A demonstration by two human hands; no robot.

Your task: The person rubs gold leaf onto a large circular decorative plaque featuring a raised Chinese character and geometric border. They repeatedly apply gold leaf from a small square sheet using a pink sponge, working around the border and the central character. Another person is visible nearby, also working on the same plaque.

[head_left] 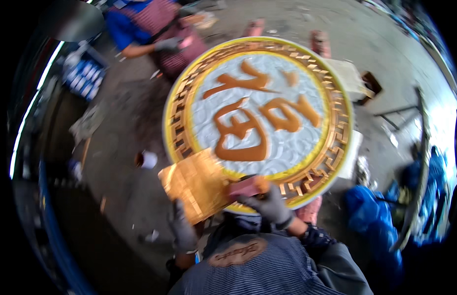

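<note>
My left hand (183,230), in a grey glove, grips the lower edge of a square gold-coloured sheet (191,184). The sheet is creased and shiny, and it overlaps the near left rim of a large round plaque (287,167). My right hand (271,204), also gloved in grey, is closed around a dull-red block (243,188) with an orange end, blurred by motion. That block is beside the right edge of the sheet, over the plaque's near rim. Raised orange-brown character strokes stand on the plaque's pale patterned middle, ringed by yellow and a gold-and-brown key-pattern border.
Across the plaque at the far left is a co-worker (140,29) with gloved hands. Dull-red supports (319,43) show at the plaque's edge. A white cup (148,160) lies on the floor at left, blue plastic bags (371,211) and a metal rail (419,162) at right.
</note>
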